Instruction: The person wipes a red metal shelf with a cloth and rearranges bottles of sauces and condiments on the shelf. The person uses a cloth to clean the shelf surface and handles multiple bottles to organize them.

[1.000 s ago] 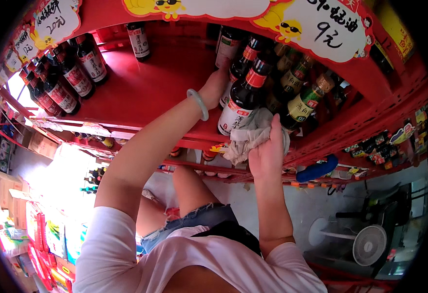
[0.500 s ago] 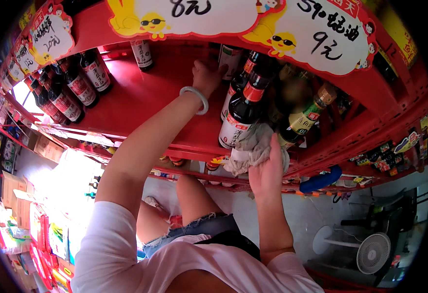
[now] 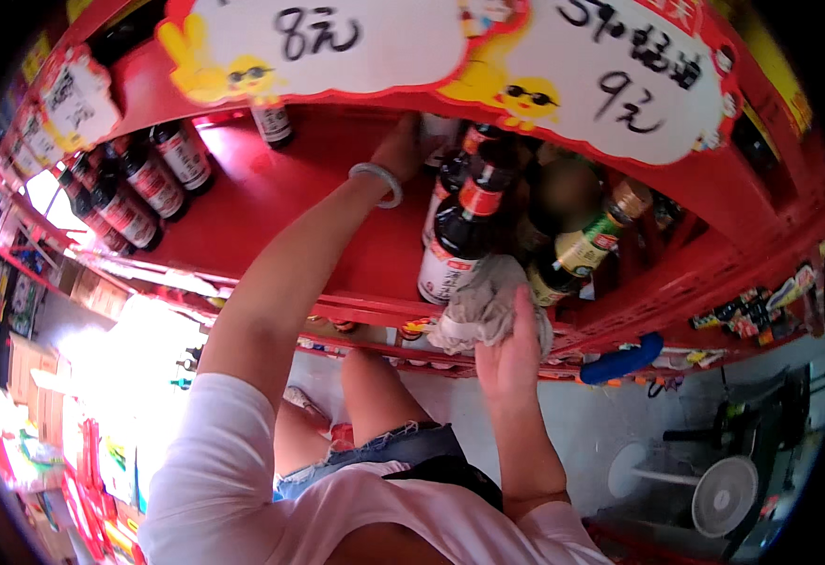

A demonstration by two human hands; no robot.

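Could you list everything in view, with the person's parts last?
Shelf: one, red, across the middle.
Bottles: at least four, dark, shelf's left.
Lone bottle: one, dark, shelf's back.
Half-hidden bottle: one, white label, shelf's back centre.
Red-banded bottles: at least two, dark, shelf's centre.
Green-necked bottle: one, dark, shelf's right.
Cloth: one, greyish, shelf's front edge.
Signs: several, mostly white, top and upper left.
Unclear object: one, blue, below shelf's right.
Fan: one, white, lower right.
Cartons: several, brown, left side.
Bracelet: one, pale, left wrist.
Left hand: one, bare, by half-hidden bottle.
Right hand: one, bare, holding cloth.
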